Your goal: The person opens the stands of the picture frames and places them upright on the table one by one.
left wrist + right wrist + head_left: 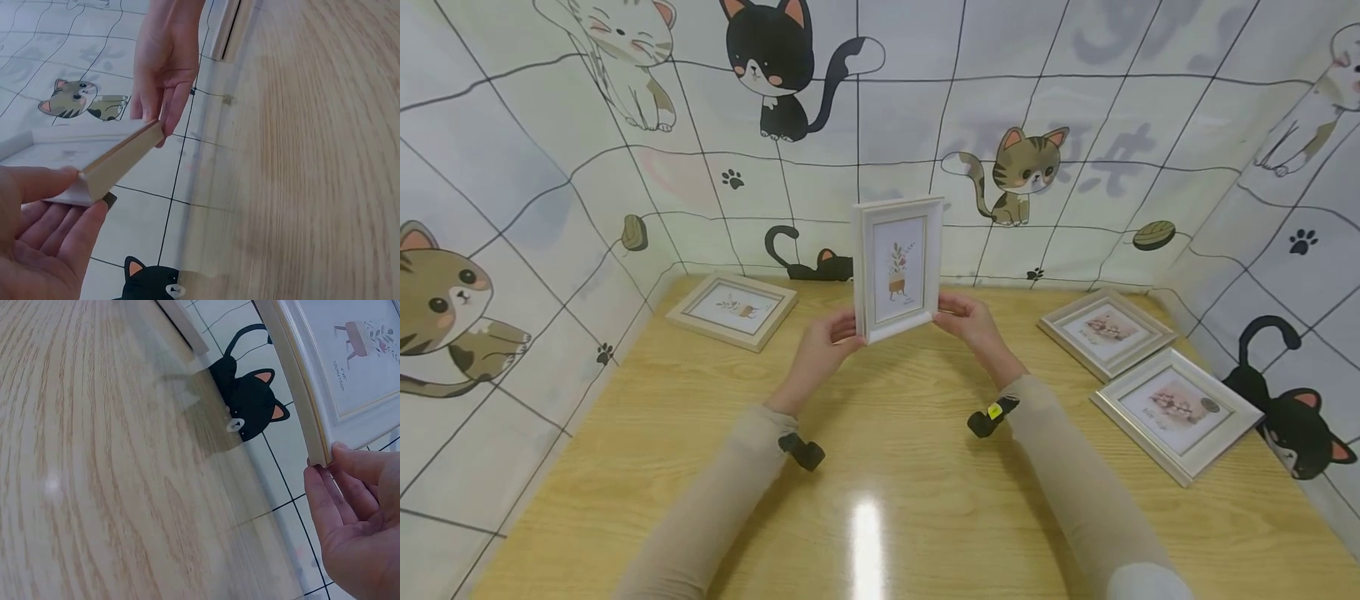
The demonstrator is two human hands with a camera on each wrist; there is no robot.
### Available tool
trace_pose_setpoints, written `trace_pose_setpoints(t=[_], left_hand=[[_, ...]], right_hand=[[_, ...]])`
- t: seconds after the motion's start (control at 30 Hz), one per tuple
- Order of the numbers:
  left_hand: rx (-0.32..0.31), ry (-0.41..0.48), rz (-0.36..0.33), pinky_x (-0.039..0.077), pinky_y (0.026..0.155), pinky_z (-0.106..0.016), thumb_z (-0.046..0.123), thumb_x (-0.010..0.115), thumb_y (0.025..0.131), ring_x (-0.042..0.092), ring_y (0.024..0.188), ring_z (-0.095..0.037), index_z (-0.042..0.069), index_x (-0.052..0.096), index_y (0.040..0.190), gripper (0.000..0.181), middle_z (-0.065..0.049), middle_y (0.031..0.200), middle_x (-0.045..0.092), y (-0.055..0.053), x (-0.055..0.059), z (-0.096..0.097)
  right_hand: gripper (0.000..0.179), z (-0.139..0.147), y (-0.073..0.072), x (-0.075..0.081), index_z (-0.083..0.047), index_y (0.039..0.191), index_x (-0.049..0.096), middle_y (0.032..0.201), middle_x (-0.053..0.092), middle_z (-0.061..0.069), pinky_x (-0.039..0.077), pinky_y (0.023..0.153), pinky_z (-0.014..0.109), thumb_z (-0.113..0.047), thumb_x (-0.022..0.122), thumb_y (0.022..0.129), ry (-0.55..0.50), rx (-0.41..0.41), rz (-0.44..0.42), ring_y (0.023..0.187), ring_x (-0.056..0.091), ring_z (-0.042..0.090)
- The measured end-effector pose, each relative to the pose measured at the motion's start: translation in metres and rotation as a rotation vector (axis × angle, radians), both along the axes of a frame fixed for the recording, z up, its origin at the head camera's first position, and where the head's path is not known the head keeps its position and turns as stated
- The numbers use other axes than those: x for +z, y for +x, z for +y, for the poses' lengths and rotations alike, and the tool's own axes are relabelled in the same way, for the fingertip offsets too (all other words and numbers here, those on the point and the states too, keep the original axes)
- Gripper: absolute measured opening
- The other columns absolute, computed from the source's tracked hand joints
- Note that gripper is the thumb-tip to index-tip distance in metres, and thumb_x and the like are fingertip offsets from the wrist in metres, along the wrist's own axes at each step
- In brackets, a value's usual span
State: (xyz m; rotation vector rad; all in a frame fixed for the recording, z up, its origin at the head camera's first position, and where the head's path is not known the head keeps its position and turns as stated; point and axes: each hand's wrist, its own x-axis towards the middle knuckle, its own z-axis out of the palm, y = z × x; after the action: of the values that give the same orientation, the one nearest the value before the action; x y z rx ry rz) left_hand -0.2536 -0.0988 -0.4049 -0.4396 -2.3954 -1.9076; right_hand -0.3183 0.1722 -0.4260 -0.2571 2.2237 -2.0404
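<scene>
A white picture frame (898, 267) with a potted-plant print is held upright above the far part of the table. My left hand (827, 346) pinches its lower left corner, thumb in front and fingers behind. At the lower right corner my right hand (973, 329) grips it the same way. Seen in the left wrist view, the left thumb (53, 181) lies on the frame's edge and the fingers support it from beneath. The right wrist view shows the right thumb (356, 459) on the front moulding of the frame (306, 394).
A beige picture frame (733, 310) lies flat at the table's back left. On the right lie another beige frame (1107, 333) and a white frame (1177, 412), close together. Cat-printed sheeting (895, 108) walls the wooden table (880, 467) at the back and sides.
</scene>
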Motion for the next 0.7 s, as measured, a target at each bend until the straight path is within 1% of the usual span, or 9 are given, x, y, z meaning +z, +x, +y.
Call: trace_pose_setpoints(t=[0.13, 0.2, 0.3, 0.37, 0.43, 0.47, 0.5, 0.7], left_hand=[[0.028, -0.061, 0.016, 0.057, 0.099, -0.042, -0.008, 0.069, 0.087, 0.064, 0.118, -0.041, -0.011, 0.057, 0.130, 0.044, -0.030, 0.128, 0.063, 0.001, -0.001, 0.006], [0.043, -0.089, 0.020, 0.057, 0.098, -0.042, -0.008, 0.069, 0.087, 0.065, 0.116, -0.040, -0.010, 0.058, 0.129, 0.044, -0.028, 0.128, 0.064, 0.002, -0.003, 0.008], [0.066, -0.108, 0.009, 0.057, 0.098, -0.044, -0.008, 0.070, 0.086, 0.067, 0.114, -0.040, -0.009, 0.059, 0.127, 0.042, -0.026, 0.127, 0.064, 0.001, -0.008, 0.010], [0.074, -0.112, 0.001, 0.057, 0.098, -0.045, -0.007, 0.070, 0.086, 0.067, 0.114, -0.040, -0.009, 0.060, 0.126, 0.042, -0.026, 0.127, 0.065, 0.000, -0.012, 0.012], [0.084, -0.122, -0.004, 0.058, 0.097, -0.045, -0.007, 0.070, 0.085, 0.067, 0.113, -0.039, -0.008, 0.061, 0.125, 0.041, -0.025, 0.126, 0.065, -0.001, -0.015, 0.013], [0.090, -0.129, -0.007, 0.058, 0.097, -0.044, -0.006, 0.070, 0.085, 0.067, 0.113, -0.038, -0.007, 0.062, 0.125, 0.040, -0.024, 0.126, 0.066, -0.002, -0.017, 0.014], [0.095, -0.139, -0.005, 0.058, 0.097, -0.043, -0.006, 0.070, 0.085, 0.068, 0.113, -0.038, -0.007, 0.062, 0.125, 0.040, -0.024, 0.126, 0.066, -0.002, -0.018, 0.015], [0.124, -0.176, -0.027, 0.059, 0.095, -0.041, -0.006, 0.068, 0.085, 0.068, 0.113, -0.037, -0.006, 0.062, 0.123, 0.039, -0.023, 0.124, 0.067, -0.005, -0.023, 0.018]], right_hand=[[0.045, -0.001, -0.004, -0.002, 0.004, 0.140, 0.052, 0.142, 0.053, 0.028, 0.056, 0.093, 0.017, -0.003, 0.061, 0.097, 0.019, -0.011, -0.022, 0.096, 0.066, -0.001], [0.046, -0.002, -0.006, -0.003, 0.004, 0.141, 0.051, 0.142, 0.054, 0.028, 0.056, 0.095, 0.020, -0.005, 0.062, 0.097, 0.050, -0.017, -0.023, 0.100, 0.066, 0.003], [0.047, -0.004, -0.009, -0.005, 0.003, 0.142, 0.051, 0.141, 0.055, 0.027, 0.055, 0.102, 0.028, -0.006, 0.062, 0.097, 0.108, -0.029, -0.024, 0.114, 0.066, 0.018], [0.046, -0.006, -0.011, -0.008, 0.003, 0.142, 0.051, 0.140, 0.056, 0.027, 0.052, 0.107, 0.036, -0.006, 0.061, 0.098, 0.151, -0.039, -0.025, 0.123, 0.062, 0.029], [0.045, -0.008, -0.012, -0.010, 0.003, 0.141, 0.052, 0.140, 0.056, 0.027, 0.050, 0.110, 0.041, -0.006, 0.061, 0.098, 0.197, -0.047, -0.016, 0.129, 0.057, 0.037], [0.045, -0.009, -0.012, -0.010, 0.003, 0.141, 0.052, 0.140, 0.056, 0.027, 0.049, 0.110, 0.043, -0.006, 0.061, 0.098, 0.216, -0.051, -0.013, 0.130, 0.056, 0.038], [0.044, -0.011, -0.009, -0.005, 0.004, 0.141, 0.051, 0.140, 0.056, 0.027, 0.048, 0.111, 0.045, -0.006, 0.060, 0.098, 0.243, -0.051, -0.017, 0.131, 0.054, 0.040], [0.042, -0.017, -0.011, -0.007, 0.004, 0.141, 0.051, 0.141, 0.055, 0.026, 0.046, 0.112, 0.049, -0.008, 0.056, 0.101, 0.403, -0.026, 0.028, 0.133, 0.053, 0.040]])
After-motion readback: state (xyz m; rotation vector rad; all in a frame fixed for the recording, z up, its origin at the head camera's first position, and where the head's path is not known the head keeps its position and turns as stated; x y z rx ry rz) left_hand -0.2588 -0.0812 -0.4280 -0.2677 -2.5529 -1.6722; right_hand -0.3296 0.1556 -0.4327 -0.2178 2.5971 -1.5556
